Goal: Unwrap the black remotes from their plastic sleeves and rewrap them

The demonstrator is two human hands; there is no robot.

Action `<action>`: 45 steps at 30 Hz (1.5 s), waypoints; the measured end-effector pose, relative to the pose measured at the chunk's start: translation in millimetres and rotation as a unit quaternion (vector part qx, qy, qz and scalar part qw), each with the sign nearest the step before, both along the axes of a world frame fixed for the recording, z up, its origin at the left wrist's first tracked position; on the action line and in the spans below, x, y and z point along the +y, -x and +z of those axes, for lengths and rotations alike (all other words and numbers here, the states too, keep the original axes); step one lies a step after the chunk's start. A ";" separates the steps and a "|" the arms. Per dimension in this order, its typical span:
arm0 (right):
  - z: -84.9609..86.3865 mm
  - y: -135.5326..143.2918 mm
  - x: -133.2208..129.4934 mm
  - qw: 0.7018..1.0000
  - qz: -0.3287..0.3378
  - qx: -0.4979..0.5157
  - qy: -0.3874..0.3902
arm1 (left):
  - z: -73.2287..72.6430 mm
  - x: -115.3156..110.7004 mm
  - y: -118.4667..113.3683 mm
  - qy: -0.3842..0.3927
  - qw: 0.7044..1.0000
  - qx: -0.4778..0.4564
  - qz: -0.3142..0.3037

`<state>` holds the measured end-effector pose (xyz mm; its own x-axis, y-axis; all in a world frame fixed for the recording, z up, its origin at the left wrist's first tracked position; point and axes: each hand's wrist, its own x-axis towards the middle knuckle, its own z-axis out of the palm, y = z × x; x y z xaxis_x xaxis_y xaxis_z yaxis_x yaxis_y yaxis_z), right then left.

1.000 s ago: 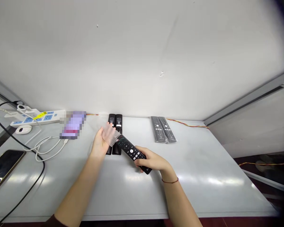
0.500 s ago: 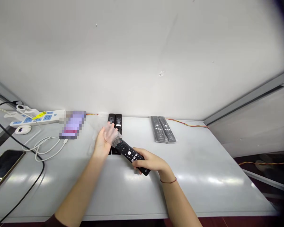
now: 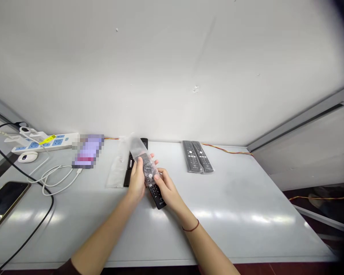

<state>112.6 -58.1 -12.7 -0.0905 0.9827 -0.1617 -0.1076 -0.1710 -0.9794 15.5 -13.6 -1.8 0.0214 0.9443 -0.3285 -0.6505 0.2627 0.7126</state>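
A black remote control (image 3: 157, 195) lies tilted between my hands, its upper part inside a clear plastic sleeve (image 3: 138, 146) and its lower end bare. My left hand (image 3: 138, 176) is closed around the sleeved remote from the left, thumb on top. My right hand (image 3: 166, 186) pinches the sleeve's edge and the remote from the right. Behind my left hand, other black remotes (image 3: 144, 142) lie face down, partly hidden. An empty-looking plastic sleeve (image 3: 116, 168) lies flat beside them. Farther right, two remotes in plastic sleeves (image 3: 197, 156) lie face up side by side.
At the left stand a power strip (image 3: 57, 142) with plugs, a white rounded gadget (image 3: 28, 157), a lit phone (image 3: 88, 151) on a white cable (image 3: 57, 183), and a dark phone (image 3: 5, 202). A black cable (image 3: 50, 210) crosses the table. A wall rises behind.
The remote has gone from bare to mostly covered by the plastic sleeve. My right hand has moved left and up along it; my left hand now wraps the sleeved part.
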 end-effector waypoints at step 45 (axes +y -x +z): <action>-5.5 -3.5 -3.0 0.971 0.054 -0.123 -0.199 | 8.5 16.7 22.2 0.096 0.992 -0.076 -0.007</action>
